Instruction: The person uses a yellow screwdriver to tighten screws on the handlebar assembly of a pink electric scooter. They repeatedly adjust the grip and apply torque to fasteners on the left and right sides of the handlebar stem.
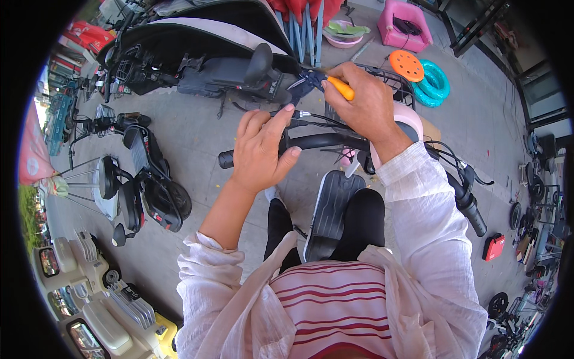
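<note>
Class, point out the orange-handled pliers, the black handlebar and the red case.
Orange-handled pliers (341, 89): head view, on the orange handle.
Black handlebar (323, 141): head view, on the bare bar between the hands.
Red case (494, 248): head view, on its side.

The person's right hand (362, 96) grips a pair of orange-handled pliers (342, 89), its dark jaws pointing left above the black handlebar (320, 142). The left hand (258, 146) is at the bar's left end, forefinger stretched out near the brake cable (326, 118). Past the pliers I see a parked electric scooter (227, 76); over to the right sit a pink armchair (404, 25), a turquoise swim ring (440, 88) and an orange disc with holes (406, 64). A red case (494, 247) lies on the paved ground (221, 134).
</note>
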### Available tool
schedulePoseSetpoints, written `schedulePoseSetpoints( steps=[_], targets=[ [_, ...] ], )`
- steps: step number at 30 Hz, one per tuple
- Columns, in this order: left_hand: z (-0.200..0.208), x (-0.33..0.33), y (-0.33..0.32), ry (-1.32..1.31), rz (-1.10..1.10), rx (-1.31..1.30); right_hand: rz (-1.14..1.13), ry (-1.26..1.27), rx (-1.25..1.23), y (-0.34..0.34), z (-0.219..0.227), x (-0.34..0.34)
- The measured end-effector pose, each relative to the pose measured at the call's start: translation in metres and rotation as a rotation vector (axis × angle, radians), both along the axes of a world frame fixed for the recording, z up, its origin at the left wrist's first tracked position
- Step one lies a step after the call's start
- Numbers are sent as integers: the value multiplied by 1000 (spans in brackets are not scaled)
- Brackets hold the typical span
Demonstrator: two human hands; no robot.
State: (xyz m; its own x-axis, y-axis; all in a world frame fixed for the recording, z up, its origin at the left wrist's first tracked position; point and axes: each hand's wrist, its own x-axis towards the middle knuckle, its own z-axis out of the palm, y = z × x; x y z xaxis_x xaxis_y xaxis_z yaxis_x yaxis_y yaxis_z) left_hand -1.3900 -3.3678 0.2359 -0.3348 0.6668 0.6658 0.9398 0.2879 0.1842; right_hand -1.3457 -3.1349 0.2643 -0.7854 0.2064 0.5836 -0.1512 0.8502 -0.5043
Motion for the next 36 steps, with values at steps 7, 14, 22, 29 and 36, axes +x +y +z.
schedulePoseSetpoints(
  steps=[7, 14, 22, 29, 36],
  targets=[
    [0, -1, 1, -80, -15, 51, -12, -31, -11, 0, 1, 1],
    [4, 0, 1, -94, 4, 3, -11, -29, -16, 1, 0, 1],
    [1, 2, 1, -43, -2, -12, 0, 17, 21, 2, -3, 0],
    [2, 0, 4, -36, -10, 3, -11, -51, -9, 1, -2, 1],
    [2, 2, 5, -23, 8, 12, -18, -41, -3, 2, -2, 1]
  ],
)
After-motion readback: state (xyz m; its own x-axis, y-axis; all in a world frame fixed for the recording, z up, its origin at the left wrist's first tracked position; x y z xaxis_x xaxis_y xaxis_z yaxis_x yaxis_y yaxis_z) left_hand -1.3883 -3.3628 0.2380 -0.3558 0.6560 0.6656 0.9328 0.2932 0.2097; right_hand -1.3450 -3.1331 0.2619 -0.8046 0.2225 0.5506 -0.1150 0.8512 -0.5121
